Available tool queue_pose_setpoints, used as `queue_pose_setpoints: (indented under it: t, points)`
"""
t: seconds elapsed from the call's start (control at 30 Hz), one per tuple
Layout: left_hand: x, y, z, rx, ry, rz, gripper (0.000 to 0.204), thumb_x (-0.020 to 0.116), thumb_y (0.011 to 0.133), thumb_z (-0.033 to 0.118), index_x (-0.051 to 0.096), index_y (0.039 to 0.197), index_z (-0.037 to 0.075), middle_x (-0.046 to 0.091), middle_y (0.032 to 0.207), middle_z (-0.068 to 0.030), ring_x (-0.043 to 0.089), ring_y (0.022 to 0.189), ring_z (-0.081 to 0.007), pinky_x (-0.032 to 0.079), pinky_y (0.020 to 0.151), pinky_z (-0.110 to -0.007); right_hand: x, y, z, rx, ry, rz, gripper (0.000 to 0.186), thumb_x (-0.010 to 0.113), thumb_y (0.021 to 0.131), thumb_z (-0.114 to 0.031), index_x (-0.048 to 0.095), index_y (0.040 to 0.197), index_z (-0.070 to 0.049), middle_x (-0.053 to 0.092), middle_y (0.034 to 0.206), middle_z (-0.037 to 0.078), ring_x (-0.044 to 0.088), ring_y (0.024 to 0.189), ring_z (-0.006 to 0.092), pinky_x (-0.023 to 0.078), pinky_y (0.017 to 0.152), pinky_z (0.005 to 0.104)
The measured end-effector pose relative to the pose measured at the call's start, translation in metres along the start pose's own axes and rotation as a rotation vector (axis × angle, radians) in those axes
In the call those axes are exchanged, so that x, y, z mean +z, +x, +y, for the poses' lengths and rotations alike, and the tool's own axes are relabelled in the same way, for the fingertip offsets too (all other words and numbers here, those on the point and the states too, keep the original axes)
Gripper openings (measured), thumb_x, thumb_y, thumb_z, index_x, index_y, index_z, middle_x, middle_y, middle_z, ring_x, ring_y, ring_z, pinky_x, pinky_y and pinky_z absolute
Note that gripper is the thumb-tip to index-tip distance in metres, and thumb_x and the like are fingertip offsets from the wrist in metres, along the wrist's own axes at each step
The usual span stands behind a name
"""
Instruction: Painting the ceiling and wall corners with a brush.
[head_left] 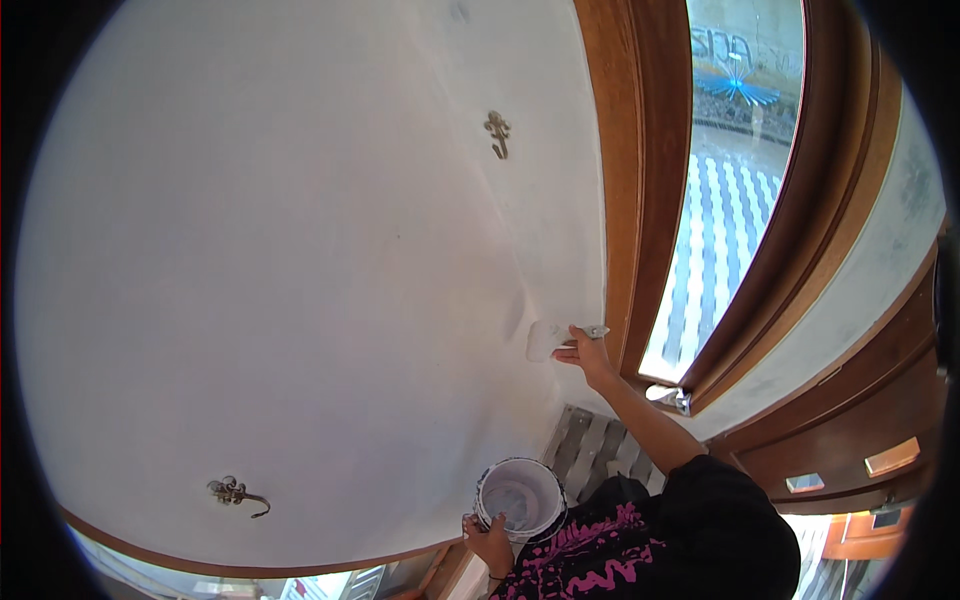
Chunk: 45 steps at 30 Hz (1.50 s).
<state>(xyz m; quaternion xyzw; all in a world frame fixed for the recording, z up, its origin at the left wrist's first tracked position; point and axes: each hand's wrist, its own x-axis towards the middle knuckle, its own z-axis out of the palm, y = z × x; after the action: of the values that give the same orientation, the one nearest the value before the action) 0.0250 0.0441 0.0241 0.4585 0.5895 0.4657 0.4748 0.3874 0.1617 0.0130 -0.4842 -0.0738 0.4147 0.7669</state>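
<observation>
White is the wall (300,250), and near its right edge, by the brown window frame (622,200), the right hand (588,358) pinches a scraper (545,341). The long axis of this scraper lies almost level, its blade pointing left; if it touches the wall, I cannot tell. Lower and more to the left, the left hand (488,543) grips a bucket (543,490) at its rim, farther from that edge.

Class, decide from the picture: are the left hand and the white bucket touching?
Touching: the head view shows the left hand gripping the white bucket, thumb over its rim.
</observation>
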Motion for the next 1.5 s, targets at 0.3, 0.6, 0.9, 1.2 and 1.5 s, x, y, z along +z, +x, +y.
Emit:
queue_pose_setpoints:
  t: [0.3, 0.6, 0.9, 1.2, 1.5]
  points:
    - [-0.020, -0.014, 0.000, 0.044, 0.051, 0.091, 0.032, 0.070, 0.066, -0.002, 0.043, 0.082, 0.005, 0.042, 0.078, 0.0009, 0.042, 0.071, -0.0102, 0.037, 0.065, -0.024, 0.062, 0.035, -0.007, -0.095, -0.224, 0.175, 0.032, 0.060, 0.083, -0.022, 0.059, 0.079, 0.010, 0.063, 0.073, 0.017, 0.067, 0.057, 0.0259, 0.057, 0.051, 0.0321]
    - [-0.035, -0.010, -0.013, 0.005, 0.069, 0.087, 0.032, 0.071, 0.067, -0.002, 0.043, 0.082, 0.006, 0.042, 0.077, 0.0002, 0.043, 0.072, -0.0124, 0.038, 0.067, -0.026, 0.137, -0.042, -0.152, -0.302, -0.068, -0.086, 0.030, 0.062, 0.084, -0.019, 0.056, 0.091, 0.011, 0.057, 0.085, 0.015, 0.066, 0.069, 0.0253, 0.059, 0.066, 0.0335]
    - [-0.037, 0.007, -0.017, 0.059, 0.087, -0.082, 0.036, 0.068, 0.068, -0.002, 0.037, 0.084, 0.007, 0.034, 0.083, -0.0009, 0.037, 0.081, -0.0133, 0.032, 0.073, -0.024, 0.184, -0.085, -0.248, -0.653, 0.293, -0.601, 0.023, 0.050, 0.094, -0.012, 0.054, 0.108, 0.005, 0.060, 0.101, 0.017, 0.067, 0.082, 0.0305, 0.055, 0.088, 0.0411]
    - [-0.045, -0.007, -0.010, 0.029, 0.133, 0.013, 0.031, 0.069, 0.070, -0.003, 0.043, 0.086, 0.004, 0.044, 0.084, -0.0012, 0.043, 0.077, -0.0133, 0.038, 0.070, -0.027, 0.119, -0.017, -0.114, -0.381, 0.507, -0.379, 0.035, 0.051, 0.095, -0.016, 0.048, 0.125, 0.002, 0.059, 0.107, 0.020, 0.065, 0.097, 0.0348, 0.047, 0.099, 0.0500]
    - [-0.060, -0.015, -0.015, 0.016, 0.094, 0.048, 0.027, 0.070, 0.071, -0.001, 0.053, 0.092, -0.002, 0.054, 0.090, -0.0063, 0.051, 0.083, -0.0164, 0.042, 0.078, -0.031, 0.020, -0.015, 0.048, -0.080, 0.393, -0.103, 0.027, 0.051, 0.094, -0.015, 0.053, 0.116, 0.001, 0.063, 0.099, 0.017, 0.068, 0.085, 0.0300, 0.056, 0.087, 0.0422]
